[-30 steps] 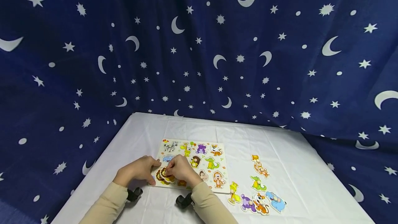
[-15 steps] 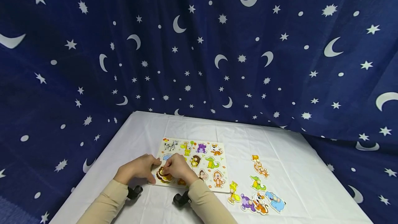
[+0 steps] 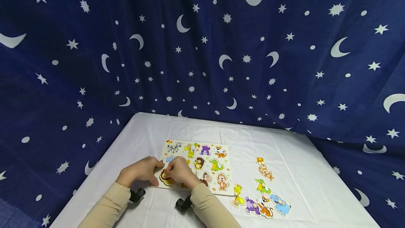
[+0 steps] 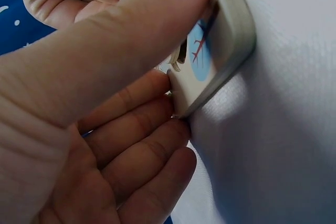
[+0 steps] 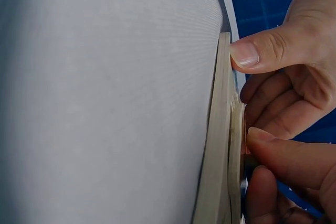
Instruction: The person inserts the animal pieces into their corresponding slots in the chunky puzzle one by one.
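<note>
In the head view my right hand pinches a lion puzzle piece by its top at the board's near left corner. The right wrist view shows the piece's edge flat against the board, raised above its surface; the pinching fingertips hide the knob. My left hand rests at the left side of the wooden animal puzzle board. In the left wrist view, its thumb touches the board's corner and its other fingers lie against the side edge. My right forearm and hand hide part of the board.
Right of the board lie several loose pieces: a giraffe, a purple hippo, a tiger, a blue elephant, a crocodile and a monkey. White cloth covers the table; a starry curtain stands behind.
My right hand has shifted slightly left with the lion piece, which now overlaps the lion picture more closely. My left hand has stayed at the board's edge.
</note>
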`<control>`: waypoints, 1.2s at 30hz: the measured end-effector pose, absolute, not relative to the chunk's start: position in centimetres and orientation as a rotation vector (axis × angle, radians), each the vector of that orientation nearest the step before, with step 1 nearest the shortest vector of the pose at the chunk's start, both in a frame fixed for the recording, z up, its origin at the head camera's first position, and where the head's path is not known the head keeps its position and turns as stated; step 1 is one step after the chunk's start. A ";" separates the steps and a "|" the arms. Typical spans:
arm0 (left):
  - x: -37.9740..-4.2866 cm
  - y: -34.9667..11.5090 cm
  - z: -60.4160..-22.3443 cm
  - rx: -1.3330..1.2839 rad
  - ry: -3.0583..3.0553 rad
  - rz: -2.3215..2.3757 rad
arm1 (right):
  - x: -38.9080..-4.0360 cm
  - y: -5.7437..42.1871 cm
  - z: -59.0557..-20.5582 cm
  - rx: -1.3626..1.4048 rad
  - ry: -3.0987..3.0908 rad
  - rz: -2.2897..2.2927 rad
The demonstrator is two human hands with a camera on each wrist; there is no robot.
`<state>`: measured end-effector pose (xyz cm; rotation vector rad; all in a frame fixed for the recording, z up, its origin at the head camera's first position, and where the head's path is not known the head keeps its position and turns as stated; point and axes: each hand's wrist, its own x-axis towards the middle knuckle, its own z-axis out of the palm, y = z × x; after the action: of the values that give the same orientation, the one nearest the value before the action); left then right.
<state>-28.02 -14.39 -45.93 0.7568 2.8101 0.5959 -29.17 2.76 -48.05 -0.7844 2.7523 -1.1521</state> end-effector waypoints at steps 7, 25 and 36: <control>-28.1 -14.3 -45.8 0.797 2.820 0.565 | -29.1 2.5 -47.9 -0.757 2.734 -1.171; -28.2 -14.3 -45.9 0.742 2.780 0.617 | -28.9 2.3 -48.3 -0.731 2.757 -1.127; -28.2 -14.8 -46.3 0.747 2.793 0.614 | -28.7 2.3 -48.4 -0.720 2.729 -1.166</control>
<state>-28.16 -14.79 -46.25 0.7467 2.7933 0.6136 -28.70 2.34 -48.44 -0.7198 2.7288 -1.1660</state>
